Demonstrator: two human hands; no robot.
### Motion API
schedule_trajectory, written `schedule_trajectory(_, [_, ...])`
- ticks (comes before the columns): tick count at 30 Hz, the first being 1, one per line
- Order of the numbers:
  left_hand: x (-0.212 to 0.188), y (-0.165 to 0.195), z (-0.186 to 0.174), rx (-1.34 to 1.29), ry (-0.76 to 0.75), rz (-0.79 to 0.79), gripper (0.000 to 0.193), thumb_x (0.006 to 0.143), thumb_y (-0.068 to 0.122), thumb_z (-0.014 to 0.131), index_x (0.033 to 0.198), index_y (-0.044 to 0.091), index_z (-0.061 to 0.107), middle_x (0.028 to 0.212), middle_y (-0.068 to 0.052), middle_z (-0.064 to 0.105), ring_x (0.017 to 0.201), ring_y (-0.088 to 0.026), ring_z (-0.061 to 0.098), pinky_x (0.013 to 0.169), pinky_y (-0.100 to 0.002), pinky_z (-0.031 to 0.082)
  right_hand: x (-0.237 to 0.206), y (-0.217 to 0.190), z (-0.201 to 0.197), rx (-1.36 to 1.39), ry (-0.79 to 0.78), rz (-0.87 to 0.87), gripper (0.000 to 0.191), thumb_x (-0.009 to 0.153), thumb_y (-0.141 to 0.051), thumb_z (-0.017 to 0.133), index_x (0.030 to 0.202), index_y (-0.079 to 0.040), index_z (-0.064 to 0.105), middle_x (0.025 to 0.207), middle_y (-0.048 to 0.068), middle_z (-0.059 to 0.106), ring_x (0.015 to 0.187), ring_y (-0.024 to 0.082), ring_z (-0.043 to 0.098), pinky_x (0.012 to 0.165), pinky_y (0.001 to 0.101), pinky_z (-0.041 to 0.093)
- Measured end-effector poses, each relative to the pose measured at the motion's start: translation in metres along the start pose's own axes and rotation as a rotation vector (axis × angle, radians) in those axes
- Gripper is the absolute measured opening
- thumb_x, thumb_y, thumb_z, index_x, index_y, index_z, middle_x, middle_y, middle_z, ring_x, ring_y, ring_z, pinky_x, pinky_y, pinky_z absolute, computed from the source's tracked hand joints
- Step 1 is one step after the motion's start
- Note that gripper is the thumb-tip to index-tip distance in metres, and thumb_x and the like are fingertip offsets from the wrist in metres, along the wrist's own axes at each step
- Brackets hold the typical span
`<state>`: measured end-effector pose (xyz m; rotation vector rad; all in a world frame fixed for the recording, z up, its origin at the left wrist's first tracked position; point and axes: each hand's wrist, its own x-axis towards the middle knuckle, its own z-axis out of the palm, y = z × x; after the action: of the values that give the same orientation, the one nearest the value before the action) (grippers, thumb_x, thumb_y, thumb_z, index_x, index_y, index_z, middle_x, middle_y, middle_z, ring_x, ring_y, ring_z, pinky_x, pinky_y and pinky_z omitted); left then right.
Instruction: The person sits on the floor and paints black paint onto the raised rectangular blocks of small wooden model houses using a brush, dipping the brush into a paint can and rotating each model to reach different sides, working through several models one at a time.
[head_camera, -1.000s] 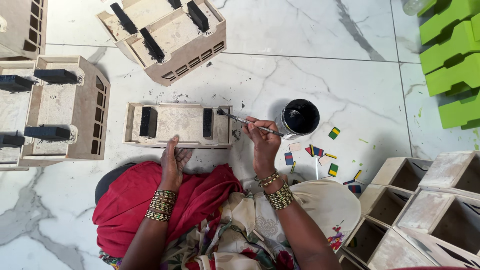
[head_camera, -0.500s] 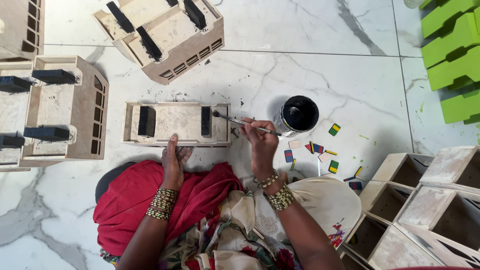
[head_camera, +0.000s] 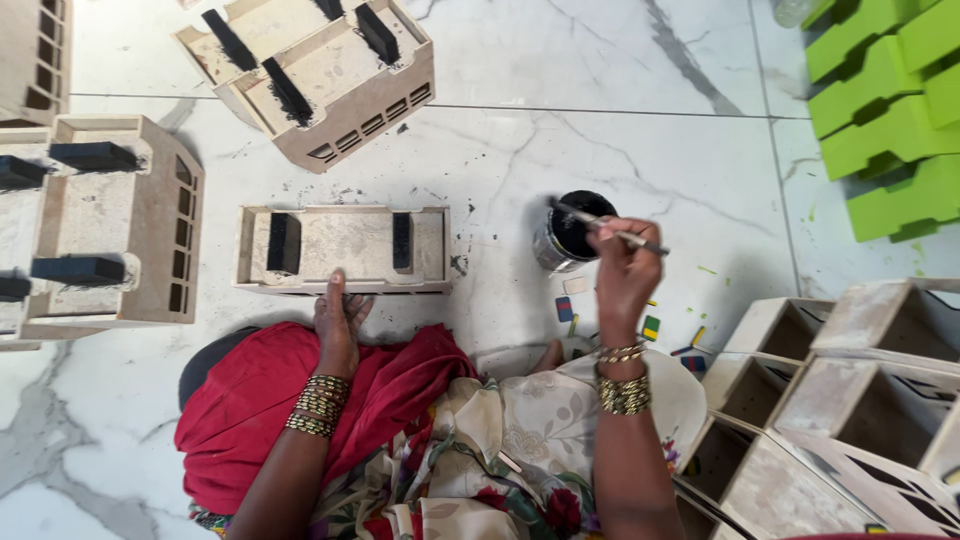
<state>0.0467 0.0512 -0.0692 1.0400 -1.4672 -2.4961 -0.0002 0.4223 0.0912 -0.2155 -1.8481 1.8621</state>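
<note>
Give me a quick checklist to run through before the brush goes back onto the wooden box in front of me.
1. Brush held firmly in the right hand: ok, the grip is closed on its handle.
2. Brush tip at the black paint tin: ok, the bristles sit over the tin's opening.
3. Paint loaded on the bristles: cannot tell, the tip is too small to judge.
4. Wooden box steadied: ok, the left hand rests against its near edge.
5. Inner blocks of the box painted: ok, both show black.
6. Floor near the tin clean: not ok, dark specks and small coloured chips lie around.
</note>
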Motion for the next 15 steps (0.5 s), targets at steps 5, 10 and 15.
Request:
schedule_trajectory(5, [0.006, -0.005, 0.001, 0.019, 0.042, 0.01, 0.074, 0.087, 0.054, 0.073, 0.127, 0.002, 0.039, 0.118, -0.008, 0.053, 0.1, -0.015, 0.057, 0.097, -0.038, 0.06, 0.035, 0.0, -0.021, -0.714, -0.025, -0.105, 0.01, 0.089, -0.003, 0.078, 0.092, -0.009, 0.07, 0.081, 0.001, 0.072, 0.073, 0.019, 0.068, 0.064, 0.027, 0.053])
schedule_trajectory(10, [0.006, -0.006, -0.001, 0.013, 0.04, 0.01, 0.074, 0.087, 0.054, 0.074, 0.128, 0.003, 0.041, 0.12, -0.009, 0.051, 0.101, -0.016, 0.055, 0.095, -0.038, 0.06, 0.045, 0.054, -0.012, -0.91, -0.127, -0.117, 0.011, 0.09, -0.007, 0.077, 0.087, -0.015, 0.07, 0.081, -0.001, 0.073, 0.08, 0.031, 0.069, 0.108, 0.0458, 0.049])
schedule_trajectory(15, [0.005, -0.006, 0.0, 0.03, 0.03, 0.025, 0.072, 0.087, 0.055, 0.073, 0.127, 0.003, 0.041, 0.121, -0.008, 0.053, 0.101, -0.016, 0.055, 0.094, -0.037, 0.06, 0.048, 0.094, -0.011, -1.039, -0.171, -0.383, 0.017, 0.085, -0.003, 0.073, 0.089, -0.018, 0.068, 0.078, -0.006, 0.072, 0.13, 0.035, 0.059, 0.12, 0.0686, 0.007])
